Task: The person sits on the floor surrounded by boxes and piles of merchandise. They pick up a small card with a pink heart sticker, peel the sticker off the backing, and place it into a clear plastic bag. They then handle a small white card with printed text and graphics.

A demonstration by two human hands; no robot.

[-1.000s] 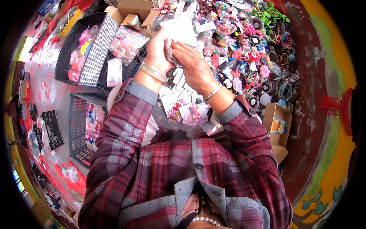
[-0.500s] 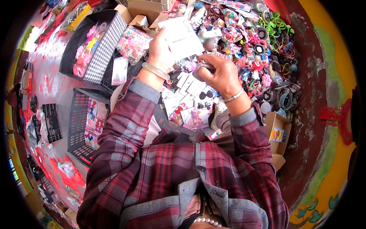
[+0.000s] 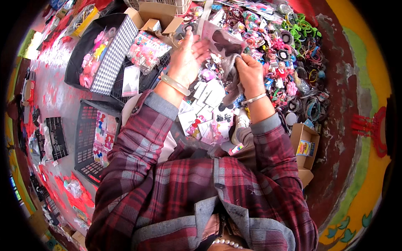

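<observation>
My left hand point(image 3: 187, 62) is held palm up with its fingers spread, and nothing lies in it. To its right, my right hand point(image 3: 251, 77) is closed on a crumpled grey cloth point(image 3: 231, 71) that hangs below the fingers. A clear packet with a dark bow point(image 3: 225, 41) is tilted just beyond both hands; I cannot tell whether the right fingertips touch it. Below the hands lies a loose pile of white cards point(image 3: 211, 95). Nearer me are a packet with red bows point(image 3: 194, 127) and a pinkish packet point(image 3: 215, 131).
A heap of hair accessories point(image 3: 280, 62) spreads at the right. On the left stand a houndstooth-sided bin point(image 3: 115, 54) with colourful items and a black plastic basket point(image 3: 86, 134) holding bow cards. An open cardboard box point(image 3: 161, 14) is at the back, another point(image 3: 297, 136) at the right.
The white card has left my left hand, whose fingers have opened. A packet with a dark bow now shows beyond the hands. The grey cloth now hangs visibly from my right hand.
</observation>
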